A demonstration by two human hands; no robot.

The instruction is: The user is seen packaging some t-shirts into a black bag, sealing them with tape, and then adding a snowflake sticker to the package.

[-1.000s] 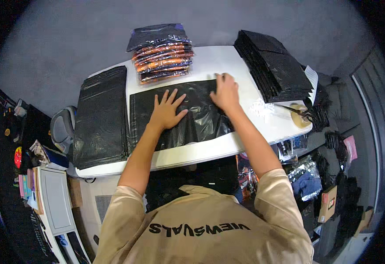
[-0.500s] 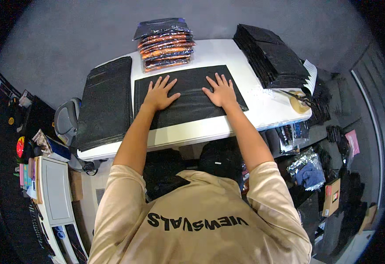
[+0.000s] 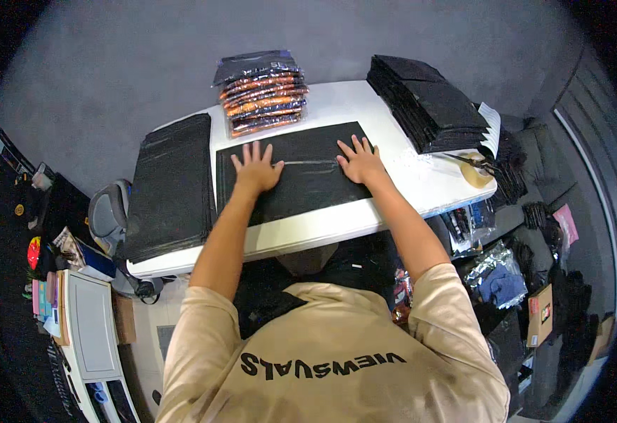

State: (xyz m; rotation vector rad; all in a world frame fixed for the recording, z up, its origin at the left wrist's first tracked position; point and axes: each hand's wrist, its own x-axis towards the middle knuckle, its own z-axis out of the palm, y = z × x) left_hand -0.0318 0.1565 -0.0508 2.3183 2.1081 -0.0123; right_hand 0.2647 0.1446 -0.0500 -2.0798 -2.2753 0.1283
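Slid farther apart, left hand [image 3: 255,174] and right hand [image 3: 363,168] spread on black plastic [image 3: 305,190]
Dark lettering [image 3: 317,368] crosses the beige shirt [image 3: 330,321]

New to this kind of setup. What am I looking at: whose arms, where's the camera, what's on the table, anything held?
No machine here: these are a person's bare left hand and right hand. The view comes from the left of two wide fisheye cameras worn on the head, looking down, so straight edges bend and the beige shirt fills the bottom.

On the white table lie a flat black plastic piece in the middle, black stacks at left and right, a pile of clear-wrapped packages at the back, and a tape roll near the right end.

Nothing is gripped: both hands are palm down with fingers spread on the middle piece.
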